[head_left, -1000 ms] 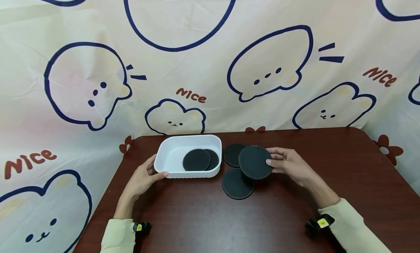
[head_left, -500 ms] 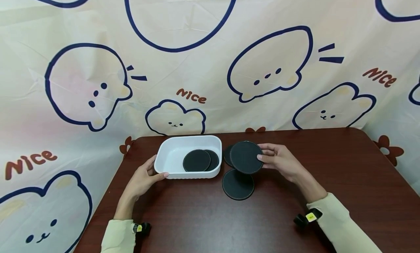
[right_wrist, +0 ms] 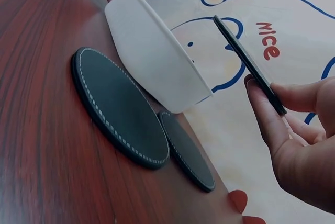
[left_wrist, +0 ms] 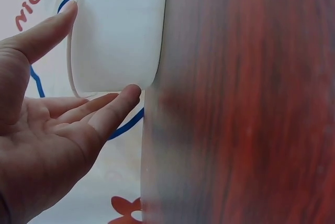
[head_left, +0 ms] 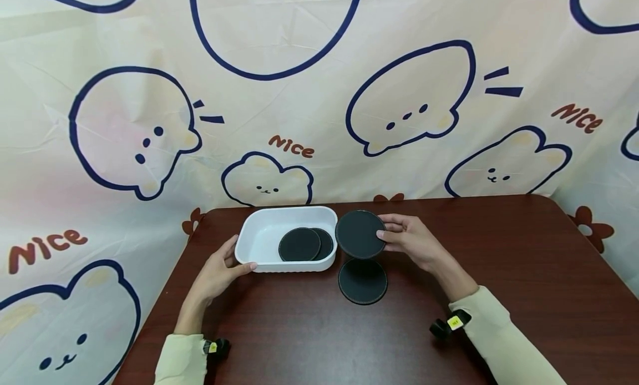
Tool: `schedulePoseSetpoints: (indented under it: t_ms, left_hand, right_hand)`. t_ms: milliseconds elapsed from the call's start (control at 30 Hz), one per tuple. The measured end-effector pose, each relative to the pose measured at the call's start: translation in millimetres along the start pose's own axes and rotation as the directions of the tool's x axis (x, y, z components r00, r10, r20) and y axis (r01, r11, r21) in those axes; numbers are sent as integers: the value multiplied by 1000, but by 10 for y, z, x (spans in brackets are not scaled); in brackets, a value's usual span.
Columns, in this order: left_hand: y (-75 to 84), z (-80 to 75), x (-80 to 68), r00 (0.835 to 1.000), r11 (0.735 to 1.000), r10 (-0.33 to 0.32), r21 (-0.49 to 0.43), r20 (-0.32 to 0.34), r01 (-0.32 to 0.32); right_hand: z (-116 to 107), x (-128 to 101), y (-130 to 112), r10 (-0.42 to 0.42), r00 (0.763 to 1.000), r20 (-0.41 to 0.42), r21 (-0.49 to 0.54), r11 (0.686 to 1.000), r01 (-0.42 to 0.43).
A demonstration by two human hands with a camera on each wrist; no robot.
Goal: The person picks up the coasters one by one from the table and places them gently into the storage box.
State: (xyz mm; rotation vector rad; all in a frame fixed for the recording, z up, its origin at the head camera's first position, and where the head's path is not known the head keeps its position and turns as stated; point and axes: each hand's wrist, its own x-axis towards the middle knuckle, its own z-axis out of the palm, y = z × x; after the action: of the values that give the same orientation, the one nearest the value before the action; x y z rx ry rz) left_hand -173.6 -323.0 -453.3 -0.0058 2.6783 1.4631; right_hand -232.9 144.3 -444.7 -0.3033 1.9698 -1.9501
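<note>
Right hand (head_left: 411, 243) has a black disc (head_left: 358, 234) in its grip, above the glossy brown tabletop (head_left: 299, 324); left hand (head_left: 216, 273) holds the white tray (head_left: 259, 242); cartoon-printed cloth (head_left: 324, 113) hangs behind.

Brown-red lettering (head_left: 292, 145) reading "Nice" is printed on a cream fabric backdrop with dark-blue cartoon outlines (head_left: 329, 113), appearing three times in the head view: at lower left, near the centre and at right. The same word is legible on the backdrop in both wrist views, slanting upward in the left and running steeply downward in the right. Small yellow labels (head_left: 455, 322) on black wrist-worn devices (head_left: 440, 329) carry marks too small to read.
</note>
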Motion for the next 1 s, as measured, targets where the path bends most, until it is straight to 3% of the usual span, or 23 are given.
schedulePoseSetpoints:
  t_ms: [367,1000]
  left_hand:
    - [2,4,-16,999,999,32,-30,0,-32]
    - [10,4,-12,1000,1000,9,5,-9,-9]
  right_hand:
    - [203,173,-21,-11,1000,8,46,999,11]
    - [481,408,-28,6,1000,30,55,998,-7]
